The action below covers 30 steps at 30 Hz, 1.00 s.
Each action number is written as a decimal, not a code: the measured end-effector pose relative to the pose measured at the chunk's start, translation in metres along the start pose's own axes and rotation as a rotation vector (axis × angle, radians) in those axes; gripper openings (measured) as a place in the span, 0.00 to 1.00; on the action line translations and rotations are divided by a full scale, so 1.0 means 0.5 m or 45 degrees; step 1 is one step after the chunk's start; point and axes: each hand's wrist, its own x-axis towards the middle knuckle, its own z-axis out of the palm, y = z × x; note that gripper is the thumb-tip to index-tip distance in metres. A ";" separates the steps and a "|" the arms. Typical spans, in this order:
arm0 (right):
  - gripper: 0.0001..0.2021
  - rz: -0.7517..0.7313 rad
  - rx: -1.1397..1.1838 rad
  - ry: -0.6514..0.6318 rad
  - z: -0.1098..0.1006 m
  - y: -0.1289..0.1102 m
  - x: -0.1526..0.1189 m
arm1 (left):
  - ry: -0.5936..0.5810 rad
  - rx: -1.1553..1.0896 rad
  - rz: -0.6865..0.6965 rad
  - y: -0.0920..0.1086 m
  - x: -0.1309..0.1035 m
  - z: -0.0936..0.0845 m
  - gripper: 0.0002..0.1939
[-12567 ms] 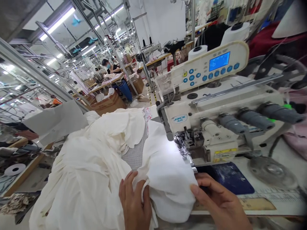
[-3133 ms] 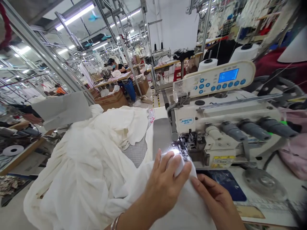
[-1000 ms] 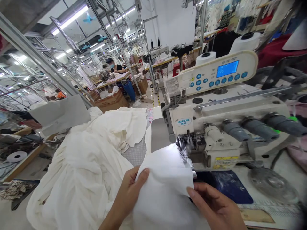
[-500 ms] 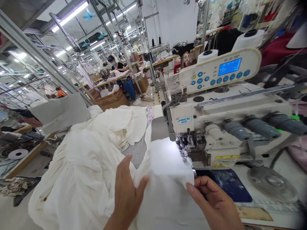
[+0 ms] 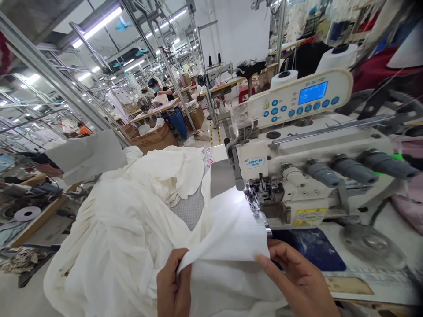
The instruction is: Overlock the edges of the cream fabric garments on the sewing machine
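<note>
A piece of white fabric (image 5: 231,237) stretches from my hands up to the needle area of the overlock sewing machine (image 5: 307,158). My left hand (image 5: 174,281) is closed, with the fabric's left edge pinched between thumb and fingers and lifted into a slanting fold. At the right edge, close to the machine's front, my right hand (image 5: 294,273) pinches the fabric between thumb and forefinger. The machine's lamp brightens the cloth beside the presser foot (image 5: 256,204). More fabric hangs below the fold, its lower part out of view.
A large heap of cream-white cloth (image 5: 115,220) lies to the left. A blue pad (image 5: 310,248) sits on the machine bed at right. Thread cones (image 5: 284,79) stand behind the control panel (image 5: 304,99). Farther back, a person (image 5: 160,88) sits at another table.
My left hand has gone from fingers spread on the cloth to pinching its left edge, which is now pulled into a diagonal fold. My right hand stays at the right edge.
</note>
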 end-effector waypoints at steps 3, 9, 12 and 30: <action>0.14 0.081 0.003 0.069 0.008 -0.002 -0.001 | -0.028 -0.063 -0.108 0.023 0.017 0.006 0.15; 0.11 0.011 -0.193 0.011 -0.001 -0.002 0.005 | -0.224 -0.058 -0.012 0.017 0.059 0.007 0.18; 0.11 -0.073 -0.236 -0.002 -0.004 -0.007 0.009 | -0.253 -0.044 0.006 0.014 0.073 0.004 0.18; 0.15 0.104 -0.045 0.001 -0.007 0.015 0.020 | -0.364 -0.149 -0.132 0.039 0.143 0.014 0.20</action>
